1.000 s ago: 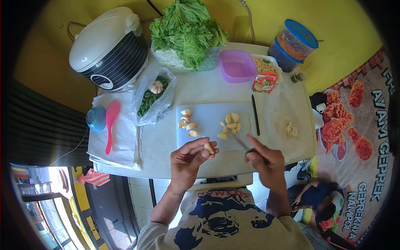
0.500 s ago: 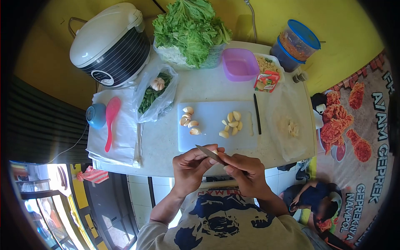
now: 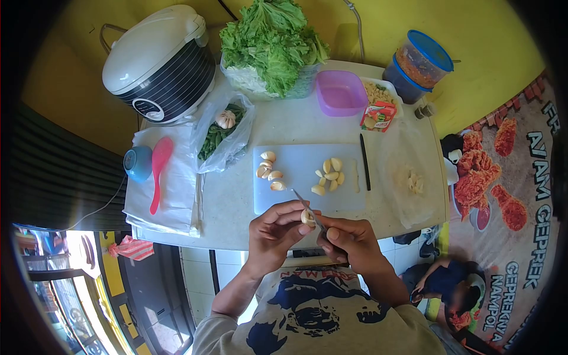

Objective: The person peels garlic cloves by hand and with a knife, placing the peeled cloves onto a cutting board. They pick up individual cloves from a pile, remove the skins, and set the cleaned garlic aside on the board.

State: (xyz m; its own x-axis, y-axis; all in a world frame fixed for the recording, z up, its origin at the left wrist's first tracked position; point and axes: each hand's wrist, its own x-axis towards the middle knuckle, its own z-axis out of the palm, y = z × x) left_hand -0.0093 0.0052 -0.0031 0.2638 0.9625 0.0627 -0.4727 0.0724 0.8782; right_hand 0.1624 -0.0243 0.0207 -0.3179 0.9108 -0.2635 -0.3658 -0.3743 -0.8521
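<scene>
Pinched in the fingers of my left hand [image 3: 275, 234] is a garlic clove [image 3: 307, 218], held just past the near edge of the white cutting board [image 3: 296, 204]. My right hand [image 3: 349, 239] grips a small knife [image 3: 303, 201], its blade pointing up and away from me and touching or close against the clove. On the board's left side lie several unpeeled garlic cloves [image 3: 272, 175]. Peeled cloves [image 3: 329, 176] form a group right of the middle. The knife's handle is mostly hidden in my right hand.
A plastic bag of green chilies [image 3: 216, 142] with a garlic bulb [image 3: 225, 119] sits left of the board. Garlic skins [image 3: 414, 180] lie on plastic at right. Behind stand a rice cooker [image 3: 160, 65], lettuce [image 3: 272, 47] and a purple container [image 3: 341, 93]. Another person [image 3: 444, 281] sits low at right.
The knife blade has swung from pointing left across the clove to pointing up and away. My left fingers have opened somewhat, showing more of the clove. Objects on the table stay put.
</scene>
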